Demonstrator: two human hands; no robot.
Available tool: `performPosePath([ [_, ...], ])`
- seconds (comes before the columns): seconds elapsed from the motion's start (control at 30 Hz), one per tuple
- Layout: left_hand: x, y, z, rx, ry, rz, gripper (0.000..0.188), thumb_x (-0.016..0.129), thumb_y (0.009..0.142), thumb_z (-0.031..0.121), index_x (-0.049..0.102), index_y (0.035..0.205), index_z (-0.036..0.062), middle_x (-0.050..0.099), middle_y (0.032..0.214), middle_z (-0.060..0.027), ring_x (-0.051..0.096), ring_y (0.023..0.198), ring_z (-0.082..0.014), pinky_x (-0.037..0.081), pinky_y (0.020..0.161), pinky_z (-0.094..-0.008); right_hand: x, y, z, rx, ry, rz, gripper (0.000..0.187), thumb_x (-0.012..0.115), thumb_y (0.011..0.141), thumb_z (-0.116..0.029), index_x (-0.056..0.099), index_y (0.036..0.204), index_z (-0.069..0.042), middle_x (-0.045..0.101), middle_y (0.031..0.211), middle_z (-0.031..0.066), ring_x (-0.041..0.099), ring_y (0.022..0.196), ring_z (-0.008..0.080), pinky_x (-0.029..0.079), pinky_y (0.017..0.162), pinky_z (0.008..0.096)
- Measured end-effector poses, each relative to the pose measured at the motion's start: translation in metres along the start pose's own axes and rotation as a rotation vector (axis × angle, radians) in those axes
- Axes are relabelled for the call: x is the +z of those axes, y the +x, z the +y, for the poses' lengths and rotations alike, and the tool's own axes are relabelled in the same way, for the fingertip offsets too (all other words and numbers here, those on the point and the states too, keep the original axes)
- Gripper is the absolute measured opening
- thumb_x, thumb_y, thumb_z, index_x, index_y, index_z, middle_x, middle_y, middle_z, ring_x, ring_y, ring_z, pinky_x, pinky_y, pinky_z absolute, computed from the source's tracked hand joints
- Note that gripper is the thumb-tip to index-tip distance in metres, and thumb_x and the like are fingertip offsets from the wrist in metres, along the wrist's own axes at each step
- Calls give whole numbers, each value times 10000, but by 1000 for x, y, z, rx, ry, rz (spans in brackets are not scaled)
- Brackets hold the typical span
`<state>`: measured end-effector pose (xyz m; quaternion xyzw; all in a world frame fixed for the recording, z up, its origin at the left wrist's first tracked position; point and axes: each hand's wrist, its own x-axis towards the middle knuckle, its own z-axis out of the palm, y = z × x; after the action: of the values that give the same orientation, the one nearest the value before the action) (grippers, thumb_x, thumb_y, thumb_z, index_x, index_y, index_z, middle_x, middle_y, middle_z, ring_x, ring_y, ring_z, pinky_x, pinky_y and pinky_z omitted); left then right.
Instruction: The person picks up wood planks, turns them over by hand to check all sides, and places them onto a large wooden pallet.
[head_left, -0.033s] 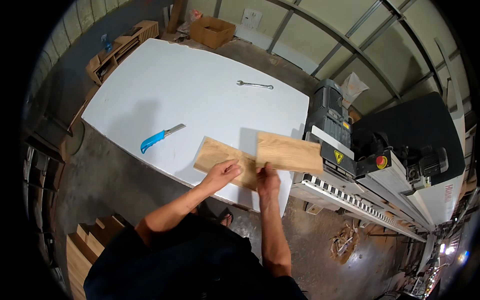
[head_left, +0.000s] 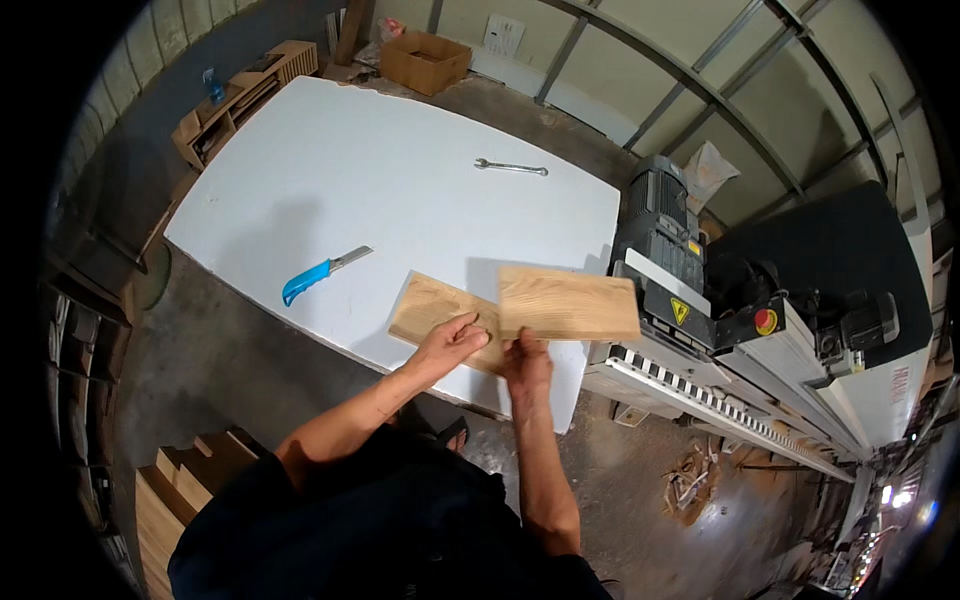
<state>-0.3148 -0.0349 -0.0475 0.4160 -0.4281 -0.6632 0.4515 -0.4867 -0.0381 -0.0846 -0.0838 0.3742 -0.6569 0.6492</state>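
Observation:
My right hand (head_left: 528, 368) grips a light-brown wooden board (head_left: 570, 303) by its near left corner. This board is raised over the right side of the white table (head_left: 400, 165). A second wooden board (head_left: 425, 308) lies on the tabletop to the left, its right end partly covered by the raised board and my right hand. Over the middle of that lower board is my left hand (head_left: 450, 345), fingers curled and thumb drawn in; whatever they may hold is hidden. To the left rests a blue-handled utility knife (head_left: 318, 276), blade out. A metal wrench (head_left: 511, 167) lies at the far side.
Close against the table's right edge stands a machine with a grey motor (head_left: 660, 205), a red stop button (head_left: 765, 321) and a long rail (head_left: 720, 412). A cardboard box (head_left: 425, 62) sits beyond the table. Wooden pieces (head_left: 190, 480) stand at the lower left.
The raised board has shifted slightly left in my right hand and turned a little more level. My left hand stays almost in place over the lower board.

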Motion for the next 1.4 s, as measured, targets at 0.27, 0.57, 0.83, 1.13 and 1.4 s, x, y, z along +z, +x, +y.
performPosePath([
  [0.27, -43, -9, -1, -66, -147, 103, 296, 572, 892, 12, 567, 1183, -38, 669, 1017, -88, 623, 843, -117, 505, 746, -251, 8, -45, 39, 169, -50, 189, 193, 639, 898, -133, 570, 1060, -54, 639, 797, 55, 630, 685, 208, 553, 658, 326],
  [0.57, -104, 2, 14, -178, 138, 158, 348, 600, 885, 100, 598, 1212, -19, 639, 1107, -122, 601, 911, -186, 486, 829, -308, -21, -68, -25, 358, -435, 138, 178, 593, 933, -156, 606, 988, 13, 676, 813, 109, 630, 634, 197, 519, 572, 331],
  [0.83, -113, -15, 13, 230, 1112, 27, 692, 763, 708, 135, 487, 1333, 24, 475, 1292, -214, 456, 1188, -374, 415, 987, -402, -59, -73, -32, -595, -1502, 274, 405, 736, 751, -138, 604, 1109, -4, 616, 920, 138, 622, 756, 276, 514, 670, 375],
  [1.13, -109, -15, 3, 380, 1251, 74, 612, 735, 697, 29, 518, 1268, -8, 570, 1193, -225, 547, 1088, -398, 486, 901, -417, -58, -65, -28, -739, -1627, 205, 179, 720, 727, -74, 686, 893, -16, 674, 798, 147, 663, 688, 282, 527, 657, 352],
  [1.4, -107, -13, 13, 320, 1246, 40, 597, 735, 672, 12, 540, 1236, -15, 594, 1157, -236, 580, 1040, -403, 504, 879, -418, -59, -63, -33, -638, -1586, 170, 202, 737, 718, -99, 682, 887, -5, 683, 813, 147, 670, 705, 274, 523, 668, 336],
])
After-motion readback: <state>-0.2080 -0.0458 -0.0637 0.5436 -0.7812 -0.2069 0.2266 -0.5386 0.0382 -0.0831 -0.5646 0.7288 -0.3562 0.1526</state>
